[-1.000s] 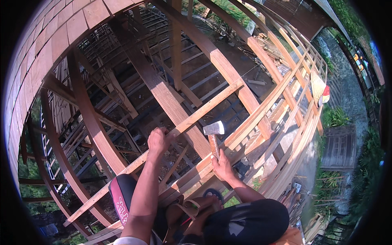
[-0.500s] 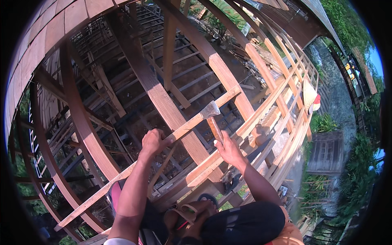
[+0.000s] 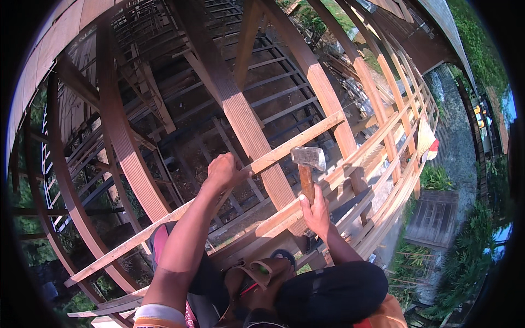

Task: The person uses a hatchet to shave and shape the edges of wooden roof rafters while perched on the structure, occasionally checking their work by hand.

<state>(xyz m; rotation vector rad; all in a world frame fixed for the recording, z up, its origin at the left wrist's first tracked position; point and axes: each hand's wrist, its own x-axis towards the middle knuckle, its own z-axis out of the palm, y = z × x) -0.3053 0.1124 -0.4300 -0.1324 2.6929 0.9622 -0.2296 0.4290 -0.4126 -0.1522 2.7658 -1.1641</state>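
My left hand (image 3: 223, 171) is closed around a narrow wooden batten (image 3: 295, 143), which slants across several wide, sloping rafters. One of these is the rafter (image 3: 246, 117) just beyond that hand. My right hand (image 3: 316, 213) grips the wooden handle of a hammer (image 3: 308, 157). The hammer's worn grey metal head points up and sits to the right of the batten, apart from it in the picture. What the left fingers press against on the batten's underside is hidden.
Stacked long battens (image 3: 377, 131) run along the right side. Wooden shingles (image 3: 49, 49) cover the upper left. Between the rafters are open gaps with dark framing far below. My sandalled foot (image 3: 284, 257) is under me, and a pale conical hat (image 3: 425, 136) shows at right.
The hammer has come away from the batten toward the right, and its head has turned. My left hand keeps its hold on the batten. The whole view has shifted somewhat.
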